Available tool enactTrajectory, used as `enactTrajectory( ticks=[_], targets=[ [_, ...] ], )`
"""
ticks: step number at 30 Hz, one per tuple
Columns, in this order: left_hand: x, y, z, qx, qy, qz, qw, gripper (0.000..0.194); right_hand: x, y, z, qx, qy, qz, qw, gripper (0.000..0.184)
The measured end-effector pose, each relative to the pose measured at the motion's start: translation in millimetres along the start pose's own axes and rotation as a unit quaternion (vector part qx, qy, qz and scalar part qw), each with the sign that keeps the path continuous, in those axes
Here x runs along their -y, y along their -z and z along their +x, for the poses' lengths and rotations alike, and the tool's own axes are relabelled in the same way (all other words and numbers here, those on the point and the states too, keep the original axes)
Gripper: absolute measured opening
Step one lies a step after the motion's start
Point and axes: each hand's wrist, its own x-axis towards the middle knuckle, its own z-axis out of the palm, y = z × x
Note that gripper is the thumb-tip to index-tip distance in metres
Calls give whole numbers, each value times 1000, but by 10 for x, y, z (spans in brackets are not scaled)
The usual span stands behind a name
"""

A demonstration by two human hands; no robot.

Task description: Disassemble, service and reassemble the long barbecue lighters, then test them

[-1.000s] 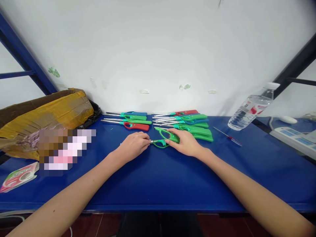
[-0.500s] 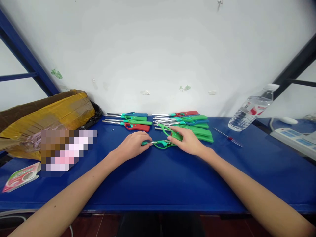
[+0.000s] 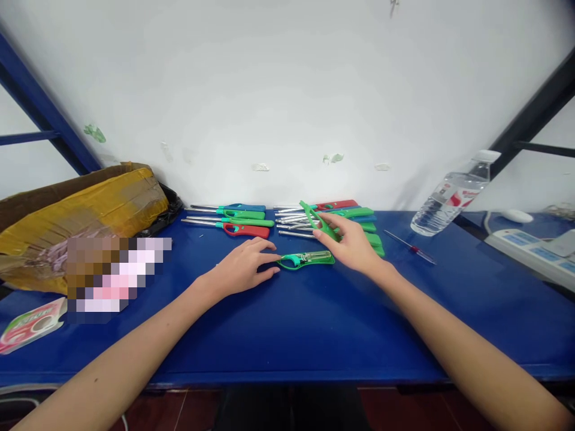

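Observation:
An opened gas lighter (image 3: 309,258) lies on the blue tabletop, its clear fuel tank and teal trigger exposed in a green half-shell. My left hand (image 3: 245,263) rests at its left end with fingers apart, the fingertips beside or touching the front of it; the hand covers whatever lies beneath. My right hand (image 3: 353,242) pinches the other green handle half (image 3: 324,222), lifted and tilted above the right end of the opened lighter. Just behind, a group of long-nozzled lighters (image 3: 345,205) in red, green and blue lies partly hidden by this hand.
More lighters (image 3: 247,230) lie at the back left. A red-handled screwdriver (image 3: 415,248) and a tilted water bottle (image 3: 451,197) are to the right, near a power strip (image 3: 530,251). At left stand a taped cardboard box (image 3: 103,200) and a printed card (image 3: 33,323).
My right hand has raised the green handle half up and away from the lighter, uncovering the tank. The left hand's fingers have spread, and the green-ended piece beneath them is now hidden.

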Motion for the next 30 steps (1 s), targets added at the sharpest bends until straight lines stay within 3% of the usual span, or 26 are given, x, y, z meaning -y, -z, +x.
enactTrajectory(
  ticks=[7,14,20,30],
  targets=[
    [-16,-26,-1,-4,-6,4,1000,36,43,63,5,-13,46,-38,998,44],
    [-55,-51,-18,34,-8,11,999,60,2,70,-4,28,74,-93,993,47],
    [-73,-72,-17,50,-14,12,999,59,-16,73,-4,28,85,-87,992,43],
    [33,-43,3,-44,61,32,997,58,-93,33,-14,41,114,-92,988,43]
  ],
)
